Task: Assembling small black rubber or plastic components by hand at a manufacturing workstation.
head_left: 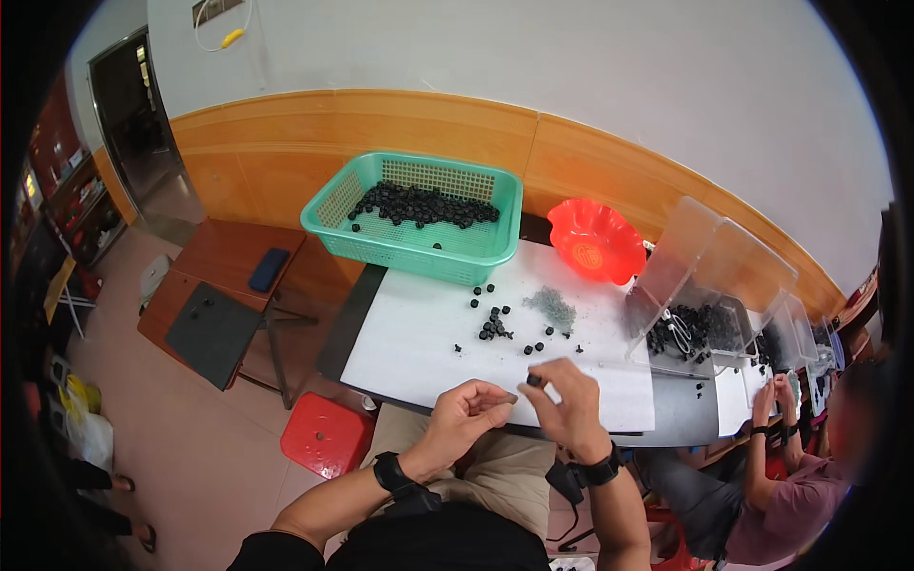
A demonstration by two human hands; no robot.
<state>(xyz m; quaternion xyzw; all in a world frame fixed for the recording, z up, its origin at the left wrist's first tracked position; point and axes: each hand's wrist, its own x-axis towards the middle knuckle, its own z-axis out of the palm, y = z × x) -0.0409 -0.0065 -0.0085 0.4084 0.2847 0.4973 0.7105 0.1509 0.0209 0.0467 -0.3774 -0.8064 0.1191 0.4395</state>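
Note:
My right hand [568, 404] is raised over the table's near edge, its thumb and fingertips closed on a small round black part [533, 380]. To its left, my left hand [466, 416] is held in a pinch; whatever lies between the fingertips is too small to make out. The two hands are close together but apart. Beyond them, a loose cluster of small black parts [492, 328] lies on the white sheet [409, 328]. Beside that cluster is a little heap of clear, greyish small pieces [552, 307].
A green basket [409, 249] with many black parts stands at the back left, a red scalloped bowl [595, 243] right of it. Clear plastic bins [709, 257] stand farther right, near a seated co-worker [781, 504]. A red stool [327, 436] and brown folding table [214, 257] are left.

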